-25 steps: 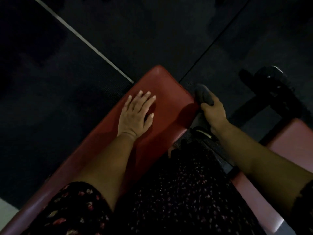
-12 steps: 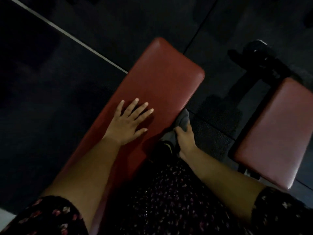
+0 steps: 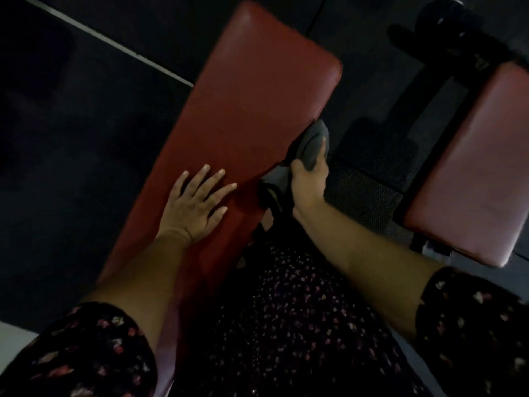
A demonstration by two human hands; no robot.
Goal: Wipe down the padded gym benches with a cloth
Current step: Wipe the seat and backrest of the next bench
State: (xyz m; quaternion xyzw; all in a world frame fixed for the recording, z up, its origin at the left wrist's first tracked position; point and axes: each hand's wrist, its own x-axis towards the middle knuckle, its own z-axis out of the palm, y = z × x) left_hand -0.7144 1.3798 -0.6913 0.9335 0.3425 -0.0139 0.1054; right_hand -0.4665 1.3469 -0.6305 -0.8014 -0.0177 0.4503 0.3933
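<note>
The grey cloth [image 3: 313, 144] is sitting bunched against the right long edge of the red bench pad [image 3: 257, 90], roughly midway along it and hanging partly below that edge; the right hand [image 3: 309, 184] is clutching it, thumb curled over the wad, the other fingers hiding behind the fabric; the left hand [image 3: 194, 204] is lying flat on the pad's top, fingers spread, nearer the person's end and apart from the cloth. As I am judging it, the pad's side is being wiped, and the trouble is lying in the wad itself: bunched so tightly, it is touching only a narrow strip, so a stroke may be skipping parts of the edge; a loose tail may be slipping free and dropping to the dark floor [image 3: 86, 138]; the bracing palm may be leaving fresh marks on the top, and the dim light is hiding any missed patch. Off to the right a paler pink bench [image 3: 472, 181] is standing, well apart from the cloth. No bucket, bottle or other container is showing, so nothing is being held in one.
</note>
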